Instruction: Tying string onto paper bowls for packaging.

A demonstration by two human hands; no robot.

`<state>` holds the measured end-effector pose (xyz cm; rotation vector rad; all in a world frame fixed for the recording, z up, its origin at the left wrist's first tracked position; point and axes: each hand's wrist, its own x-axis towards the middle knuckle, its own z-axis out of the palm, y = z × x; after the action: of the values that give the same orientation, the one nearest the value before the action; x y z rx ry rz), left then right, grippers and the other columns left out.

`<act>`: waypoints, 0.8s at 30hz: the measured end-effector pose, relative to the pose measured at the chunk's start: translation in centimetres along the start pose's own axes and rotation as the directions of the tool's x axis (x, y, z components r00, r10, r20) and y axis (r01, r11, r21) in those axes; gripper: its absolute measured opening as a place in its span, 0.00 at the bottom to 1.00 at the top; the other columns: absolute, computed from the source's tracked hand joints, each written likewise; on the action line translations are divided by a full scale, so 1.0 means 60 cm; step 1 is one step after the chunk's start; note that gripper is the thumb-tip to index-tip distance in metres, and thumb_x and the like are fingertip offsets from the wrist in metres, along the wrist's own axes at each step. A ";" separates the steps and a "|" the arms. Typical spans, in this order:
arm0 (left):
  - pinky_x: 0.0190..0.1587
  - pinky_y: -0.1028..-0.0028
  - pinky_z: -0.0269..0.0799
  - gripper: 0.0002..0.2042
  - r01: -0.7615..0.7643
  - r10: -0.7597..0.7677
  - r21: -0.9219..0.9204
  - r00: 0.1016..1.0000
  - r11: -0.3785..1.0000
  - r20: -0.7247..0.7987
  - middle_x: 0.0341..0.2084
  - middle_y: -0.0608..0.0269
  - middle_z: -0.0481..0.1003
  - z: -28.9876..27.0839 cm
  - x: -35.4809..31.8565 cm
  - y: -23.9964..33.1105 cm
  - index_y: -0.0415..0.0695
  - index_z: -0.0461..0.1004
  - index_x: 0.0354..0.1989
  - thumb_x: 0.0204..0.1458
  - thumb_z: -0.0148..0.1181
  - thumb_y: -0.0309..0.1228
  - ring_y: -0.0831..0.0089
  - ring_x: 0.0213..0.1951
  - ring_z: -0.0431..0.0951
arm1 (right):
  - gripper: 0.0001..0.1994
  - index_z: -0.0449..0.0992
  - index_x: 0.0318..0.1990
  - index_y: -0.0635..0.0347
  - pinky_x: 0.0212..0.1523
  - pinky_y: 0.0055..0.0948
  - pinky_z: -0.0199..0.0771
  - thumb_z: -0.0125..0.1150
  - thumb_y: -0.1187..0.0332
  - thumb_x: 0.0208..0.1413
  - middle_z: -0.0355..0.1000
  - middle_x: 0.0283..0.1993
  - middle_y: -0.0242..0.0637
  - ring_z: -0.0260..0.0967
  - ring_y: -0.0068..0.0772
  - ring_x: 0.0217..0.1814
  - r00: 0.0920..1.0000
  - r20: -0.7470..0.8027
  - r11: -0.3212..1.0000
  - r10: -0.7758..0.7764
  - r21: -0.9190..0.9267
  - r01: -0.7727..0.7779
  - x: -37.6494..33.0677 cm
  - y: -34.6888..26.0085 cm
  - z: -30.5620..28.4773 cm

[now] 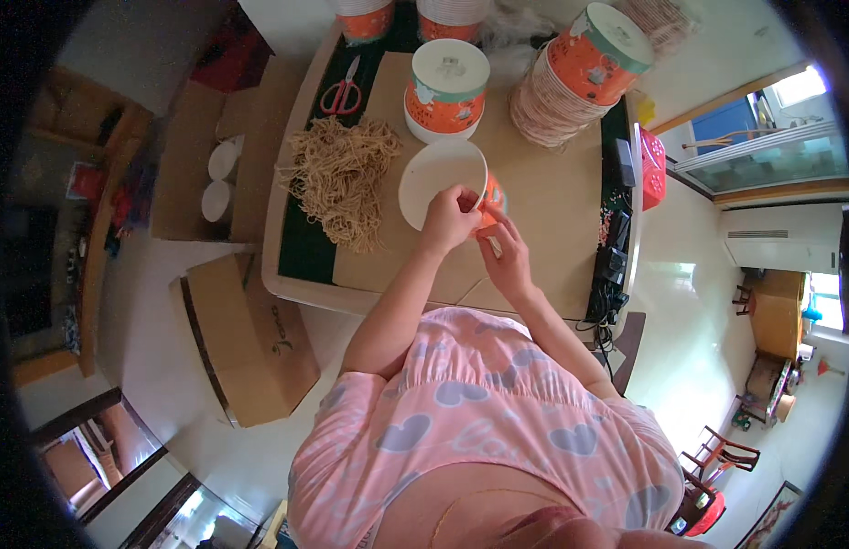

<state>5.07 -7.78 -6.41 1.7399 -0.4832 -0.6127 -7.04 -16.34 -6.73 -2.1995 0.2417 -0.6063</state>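
Note:
A paper bucket point(429, 188) lies tilted on the table, its white inside facing me and a strip of its orange outside showing at the right. My left hand point(452, 220) pinches its right rim, fingertips at the edge. Just right of it, my right hand point(507, 263) has its fingers bent together close against the orange outside; what they hold is too small to make out. A thin cord point(470, 291) trails on the table below the hands. Left of the bucket lies a loose heap of tan twine pieces point(346, 178).
Behind the bucket stands an upturned orange bucket point(449, 87). Nested bucket stacks point(557, 96) stand at the far right. Red-handled scissors point(342, 96) lie beyond the twine. Black adapters and cables point(611, 265) line the table's right edge. Cardboard boxes point(250, 339) stand on the floor at left.

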 end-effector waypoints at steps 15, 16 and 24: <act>0.33 0.74 0.73 0.05 0.012 -0.013 0.021 0.999 1.000 0.031 0.24 0.58 0.78 0.006 0.005 -0.006 0.36 0.76 0.29 0.42 0.59 0.22 0.74 0.27 0.78 | 0.03 0.71 0.32 0.66 0.46 0.31 0.71 0.55 0.81 0.49 0.68 0.53 0.48 0.71 0.41 0.48 0.995 -0.083 0.997 0.063 0.058 -0.058 0.002 0.003 0.007; 0.32 0.76 0.72 0.06 0.038 -0.038 0.006 0.998 0.999 0.050 0.24 0.60 0.78 0.008 0.005 -0.010 0.36 0.76 0.30 0.43 0.61 0.22 0.77 0.27 0.76 | 0.04 0.71 0.34 0.67 0.45 0.29 0.71 0.55 0.81 0.50 0.70 0.51 0.46 0.72 0.36 0.46 0.989 -0.097 0.991 0.111 0.090 -0.103 0.004 0.005 0.005; 0.32 0.74 0.73 0.05 -0.021 0.021 0.019 1.000 1.000 0.004 0.23 0.56 0.78 0.002 -0.001 -0.003 0.35 0.76 0.28 0.43 0.61 0.23 0.72 0.26 0.78 | 0.05 0.73 0.34 0.63 0.24 0.19 0.60 0.56 0.71 0.55 0.64 0.20 0.29 0.57 0.16 0.23 0.924 -0.069 0.899 0.376 0.270 -0.346 0.023 0.049 0.011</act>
<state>4.94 -7.80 -6.59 1.7500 -0.5115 -0.5983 -5.45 -18.31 -8.86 -1.8115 0.5910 -0.5268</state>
